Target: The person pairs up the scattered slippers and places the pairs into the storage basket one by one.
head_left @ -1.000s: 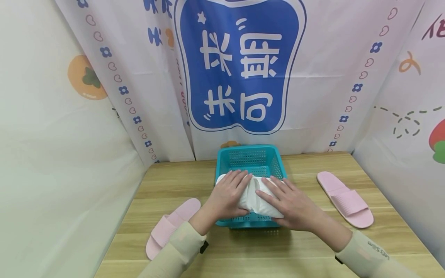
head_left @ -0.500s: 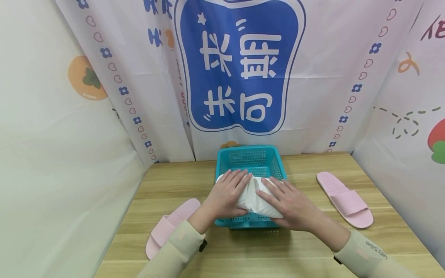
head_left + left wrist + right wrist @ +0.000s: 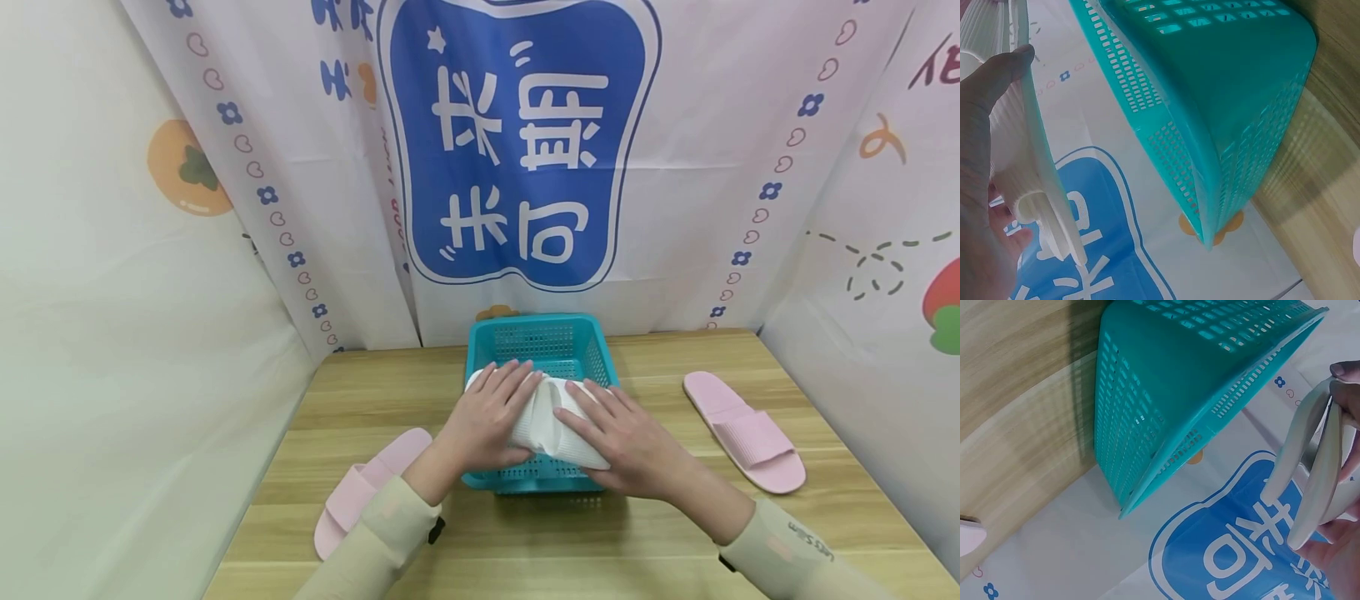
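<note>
A pair of white slippers (image 3: 546,421) with ribbed straps is held together above the teal basket (image 3: 536,327). My left hand (image 3: 483,423) grips their left part, with its thumb on the near side. At the right part my right hand (image 3: 637,443) holds them, fingers spread over the top and thumb below. Two soles of the white slippers (image 3: 1321,472) lie close together in the right wrist view. In the left wrist view, the white slippers (image 3: 1013,140) are pinched between thumb and fingers, apart from the basket's rim (image 3: 1175,119).
One pink slipper (image 3: 351,504) lies on the wooden table (image 3: 540,550) by my left forearm. Another pink slipper (image 3: 753,440) lies at the right. Printed curtains (image 3: 675,233) stand behind the basket and at both sides of the table.
My left hand and the left end of the white slippers have risen slightly. My right hand has barely shifted, and the basket and pink slippers stay put.
</note>
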The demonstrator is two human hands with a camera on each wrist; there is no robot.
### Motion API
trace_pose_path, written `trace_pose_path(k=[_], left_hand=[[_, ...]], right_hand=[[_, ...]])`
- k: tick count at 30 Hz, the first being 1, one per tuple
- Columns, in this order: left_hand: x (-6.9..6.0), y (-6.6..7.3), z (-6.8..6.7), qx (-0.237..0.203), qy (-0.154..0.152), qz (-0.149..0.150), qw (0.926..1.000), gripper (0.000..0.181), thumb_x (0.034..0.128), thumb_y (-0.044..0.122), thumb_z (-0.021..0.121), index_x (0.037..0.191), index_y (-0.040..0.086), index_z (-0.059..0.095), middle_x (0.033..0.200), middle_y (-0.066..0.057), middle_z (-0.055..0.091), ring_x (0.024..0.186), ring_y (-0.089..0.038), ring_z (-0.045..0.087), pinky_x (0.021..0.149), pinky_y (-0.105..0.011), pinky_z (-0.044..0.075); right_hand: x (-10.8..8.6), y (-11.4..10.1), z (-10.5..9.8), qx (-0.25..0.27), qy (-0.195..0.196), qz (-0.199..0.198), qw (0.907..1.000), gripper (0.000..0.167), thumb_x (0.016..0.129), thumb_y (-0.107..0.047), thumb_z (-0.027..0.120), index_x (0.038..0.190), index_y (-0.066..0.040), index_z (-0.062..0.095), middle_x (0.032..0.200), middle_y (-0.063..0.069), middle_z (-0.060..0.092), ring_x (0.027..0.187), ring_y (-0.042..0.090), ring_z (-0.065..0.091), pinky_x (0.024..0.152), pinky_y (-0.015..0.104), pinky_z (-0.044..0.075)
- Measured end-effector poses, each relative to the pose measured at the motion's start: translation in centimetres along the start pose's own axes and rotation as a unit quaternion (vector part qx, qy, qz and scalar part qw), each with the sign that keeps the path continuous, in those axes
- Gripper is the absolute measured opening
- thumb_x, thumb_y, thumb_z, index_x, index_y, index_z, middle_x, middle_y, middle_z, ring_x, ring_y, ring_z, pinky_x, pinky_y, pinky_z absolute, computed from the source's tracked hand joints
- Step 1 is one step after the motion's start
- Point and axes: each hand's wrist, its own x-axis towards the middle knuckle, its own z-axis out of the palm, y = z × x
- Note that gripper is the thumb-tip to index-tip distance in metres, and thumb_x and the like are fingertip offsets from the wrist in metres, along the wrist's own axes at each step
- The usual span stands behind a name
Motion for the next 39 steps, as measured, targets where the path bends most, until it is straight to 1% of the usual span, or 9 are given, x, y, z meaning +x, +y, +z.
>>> trace_pose_path(k=[5, 10, 15, 18, 22, 25, 30, 36, 39], left_hand=[[-0.2, 0.0, -0.1, -0.011, 0.008, -0.001, 0.9999, 0.110, 0.0659, 0.058, 0.081, 0.149, 0.005, 0.032, 0.151, -0.017, 0.037, 0.138, -0.034, 0.033, 0.113, -0.051, 0.024], [-0.4, -0.1, -0.1, -0.018, 0.021, -0.005, 0.9996, 0.110, 0.0666, 0.058, 0.081, 0.149, 0.004, 0.033, 0.153, -0.017, 0.033, 0.139, -0.034, 0.032, 0.114, -0.050, 0.023], [-0.6, -0.5, -0.1, -0.023, 0.041, -0.009, 0.9988, 0.109, 0.0664, 0.058, 0.081, 0.148, 0.002, 0.035, 0.151, -0.019, 0.036, 0.138, -0.035, 0.034, 0.114, -0.050, 0.024], [-0.8, -0.7, -0.2, -0.027, 0.047, -0.014, 0.9984, 0.108, 0.0670, 0.058, 0.081, 0.147, 0.002, 0.036, 0.150, -0.020, 0.037, 0.137, -0.035, 0.035, 0.113, -0.050, 0.025], [-1.2, -1.0, -0.5, -0.030, 0.040, -0.034, 0.9982, 0.107, 0.0684, 0.060, 0.079, 0.148, 0.002, 0.035, 0.151, -0.018, 0.036, 0.138, -0.034, 0.033, 0.113, -0.050, 0.026], [-1.8, -1.3, -0.5, -0.030, 0.039, -0.049, 0.9976, 0.108, 0.0676, 0.061, 0.079, 0.147, 0.003, 0.035, 0.150, -0.019, 0.037, 0.138, -0.034, 0.033, 0.112, -0.051, 0.028], [-2.9, -1.9, -0.5, -0.032, 0.042, -0.059, 0.9969, 0.106, 0.0683, 0.058, 0.080, 0.146, 0.000, 0.038, 0.149, -0.021, 0.038, 0.137, -0.036, 0.036, 0.111, -0.052, 0.028], [-4.1, -2.4, -0.1, -0.028, 0.021, -0.084, 0.9959, 0.103, 0.0716, 0.060, 0.077, 0.145, -0.002, 0.038, 0.151, -0.020, 0.035, 0.140, -0.034, 0.032, 0.112, -0.051, 0.026], [-4.7, -2.5, 0.1, -0.030, 0.004, -0.087, 0.9957, 0.102, 0.0728, 0.059, 0.076, 0.145, -0.002, 0.038, 0.151, -0.020, 0.036, 0.140, -0.034, 0.031, 0.112, -0.052, 0.027]], right_hand=[[-0.1, 0.0, 0.1, -0.001, -0.001, 0.015, 0.9999, 0.094, 0.067, -0.038, 0.085, 0.146, -0.011, 0.041, 0.149, 0.023, 0.037, 0.130, 0.045, 0.040, 0.096, 0.061, 0.043], [-0.1, 0.1, 0.2, -0.001, 0.003, 0.029, 0.9996, 0.088, 0.071, -0.039, 0.081, 0.145, -0.011, 0.042, 0.148, 0.023, 0.038, 0.129, 0.045, 0.042, 0.096, 0.062, 0.043], [-0.2, 0.3, 0.5, -0.001, 0.013, 0.039, 0.9991, 0.085, 0.071, -0.038, 0.080, 0.143, -0.009, 0.044, 0.146, 0.024, 0.041, 0.126, 0.046, 0.044, 0.096, 0.061, 0.043], [-0.3, 0.4, 0.6, -0.001, 0.019, 0.047, 0.9987, 0.087, 0.070, -0.038, 0.081, 0.143, -0.009, 0.044, 0.145, 0.024, 0.042, 0.126, 0.046, 0.045, 0.095, 0.061, 0.043], [-0.5, 0.6, 0.6, 0.001, 0.024, 0.061, 0.9978, 0.089, 0.068, -0.037, 0.083, 0.143, -0.009, 0.044, 0.145, 0.024, 0.042, 0.125, 0.047, 0.045, 0.095, 0.062, 0.043], [-0.6, 0.8, 0.6, 0.001, 0.029, 0.070, 0.9971, 0.091, 0.066, -0.036, 0.084, 0.143, -0.008, 0.043, 0.145, 0.025, 0.041, 0.125, 0.048, 0.045, 0.095, 0.062, 0.043], [-0.7, 1.1, 0.4, -0.008, 0.039, 0.082, 0.9958, 0.092, 0.063, -0.035, 0.085, 0.141, -0.006, 0.045, 0.144, 0.026, 0.042, 0.123, 0.049, 0.046, 0.093, 0.061, 0.045], [-0.8, 1.1, 0.2, -0.013, 0.039, 0.097, 0.9945, 0.089, 0.065, -0.036, 0.084, 0.140, -0.006, 0.046, 0.143, 0.026, 0.042, 0.122, 0.050, 0.047, 0.091, 0.063, 0.045], [-0.8, 1.1, 0.1, -0.014, 0.038, 0.104, 0.9937, 0.090, 0.065, -0.036, 0.085, 0.140, -0.006, 0.046, 0.144, 0.026, 0.042, 0.122, 0.050, 0.047, 0.090, 0.064, 0.045]])
